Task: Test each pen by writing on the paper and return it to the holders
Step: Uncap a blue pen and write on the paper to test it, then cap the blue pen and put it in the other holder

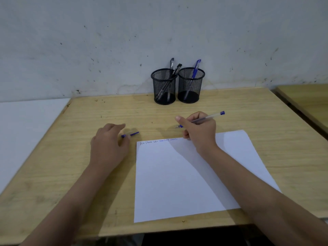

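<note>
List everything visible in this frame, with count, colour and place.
Pen holders: two, black mesh, back of desk by the wall.
Pens in holders: two black in the left one, one blue in the right.
Paper: one, white, a written line along its top edge.
Desk: one, light wood.
Pen cap: one, blue, at the left hand's fingertips.
Pen: one, clear with blue, uncapped.
Left hand: on desk, touching the cap.
Right hand: grips the pen.

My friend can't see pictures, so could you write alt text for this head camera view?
A right hand holds an uncapped blue pen above a paper with one written line, while the left hand holds its cap. Behind, two mesh holders stand on the desk with three more pens.
</note>
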Demonstrator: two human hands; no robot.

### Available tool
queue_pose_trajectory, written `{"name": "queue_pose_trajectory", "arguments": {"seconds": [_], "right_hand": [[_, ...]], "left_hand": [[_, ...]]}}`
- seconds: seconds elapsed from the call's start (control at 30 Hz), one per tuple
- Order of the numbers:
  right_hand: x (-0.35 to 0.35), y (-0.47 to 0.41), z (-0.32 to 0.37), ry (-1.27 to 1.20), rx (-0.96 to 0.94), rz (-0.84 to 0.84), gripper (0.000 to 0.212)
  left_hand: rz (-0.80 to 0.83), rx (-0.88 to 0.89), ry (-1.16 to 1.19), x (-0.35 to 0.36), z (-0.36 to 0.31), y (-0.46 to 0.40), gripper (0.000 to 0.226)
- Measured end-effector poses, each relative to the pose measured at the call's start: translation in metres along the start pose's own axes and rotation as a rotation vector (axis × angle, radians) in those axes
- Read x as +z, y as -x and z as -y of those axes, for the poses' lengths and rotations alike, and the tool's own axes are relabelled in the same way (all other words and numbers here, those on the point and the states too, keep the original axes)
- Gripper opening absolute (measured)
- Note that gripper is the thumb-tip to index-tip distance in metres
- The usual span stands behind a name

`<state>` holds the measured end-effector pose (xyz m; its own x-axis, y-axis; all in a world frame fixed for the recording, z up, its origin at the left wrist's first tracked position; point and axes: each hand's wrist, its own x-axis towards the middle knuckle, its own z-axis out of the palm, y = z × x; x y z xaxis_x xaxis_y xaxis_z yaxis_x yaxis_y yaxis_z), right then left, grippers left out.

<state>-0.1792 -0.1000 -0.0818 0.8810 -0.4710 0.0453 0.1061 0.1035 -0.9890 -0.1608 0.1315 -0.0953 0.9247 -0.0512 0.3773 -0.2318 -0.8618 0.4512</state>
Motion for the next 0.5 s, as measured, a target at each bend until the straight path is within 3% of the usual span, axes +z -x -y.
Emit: {"name": "queue_pose_trajectory", "arguments": {"seconds": [0.17,0.3,0.5], "right_hand": [[0.005,0.008,0.014,0.041,-0.011,0.067,0.013],[0.005,0.018,0.028,0.023,-0.058,0.129,0.009],[0.003,0.031,0.050,0.023,-0.164,0.170,0.015]], "left_hand": [[0.036,-0.060,0.112,0.002,-0.005,-0.009,0.011],[-0.003,-0.035,0.420,-0.011,-0.034,-0.003,0.015],[-0.022,0.058,0.592,-0.027,-0.077,0.005,0.016]]}}
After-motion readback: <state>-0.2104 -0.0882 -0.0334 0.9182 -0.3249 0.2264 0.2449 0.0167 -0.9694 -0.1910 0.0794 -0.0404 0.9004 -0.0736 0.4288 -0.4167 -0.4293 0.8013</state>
